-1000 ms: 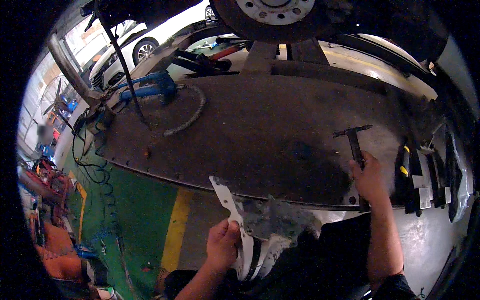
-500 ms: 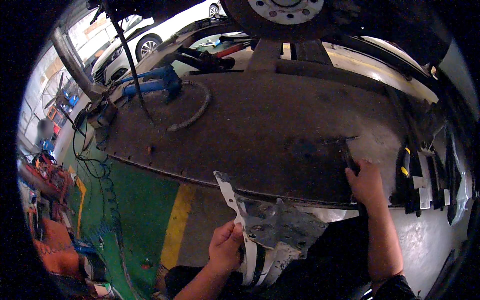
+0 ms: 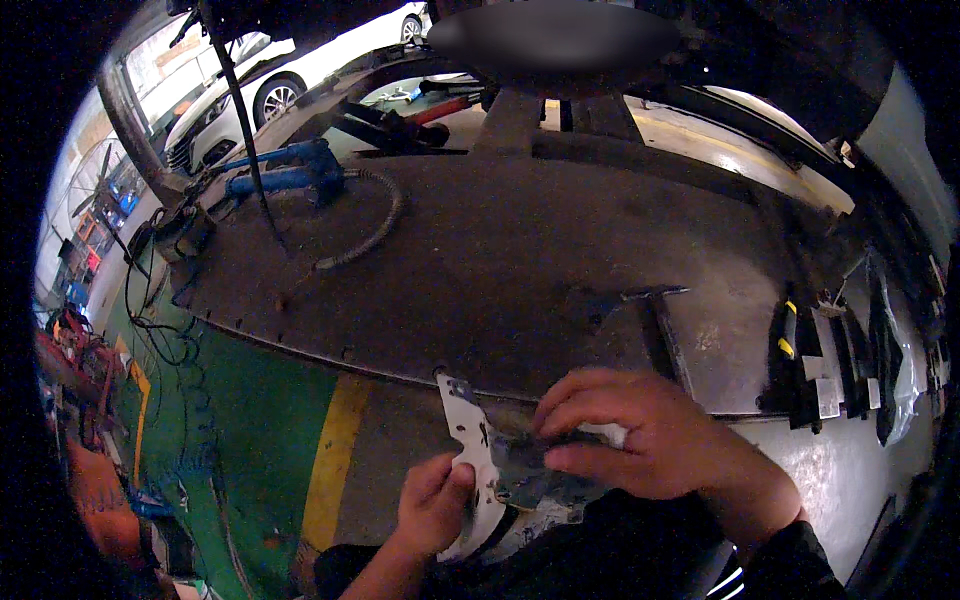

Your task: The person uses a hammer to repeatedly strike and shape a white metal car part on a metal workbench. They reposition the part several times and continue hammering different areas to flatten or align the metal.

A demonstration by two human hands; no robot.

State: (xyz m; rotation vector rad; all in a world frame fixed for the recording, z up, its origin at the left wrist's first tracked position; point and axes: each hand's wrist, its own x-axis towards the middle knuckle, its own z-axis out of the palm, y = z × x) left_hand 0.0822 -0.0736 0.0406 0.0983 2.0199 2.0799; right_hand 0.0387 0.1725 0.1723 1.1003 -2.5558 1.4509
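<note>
White-edged metal panel (image 3: 465, 420) — a bent piece with holes along its pale flange — is tilted low in the centre, at the near edge of a dark workbench (image 3: 480, 260); whether its tip touches the bench is unclear. The left hand (image 3: 432, 505) pinches the flange between thumb and fingers. The right hand (image 3: 640, 435) arches over the panel's grey side, fingers curled and thumb set apart; contact with the metal cannot be told. Just beyond it, a hammer (image 3: 665, 340) lies on the bench, handle toward the near edge. Farther off, at left, rest a blue tool (image 3: 290, 172) and a curved hose (image 3: 392, 215).

Held by one edge, the panel could twist or slip if pressed off-centre — and its thin rim could cut bare fingers. A sweep of the right knuckles could knock the hammer off.
</note>
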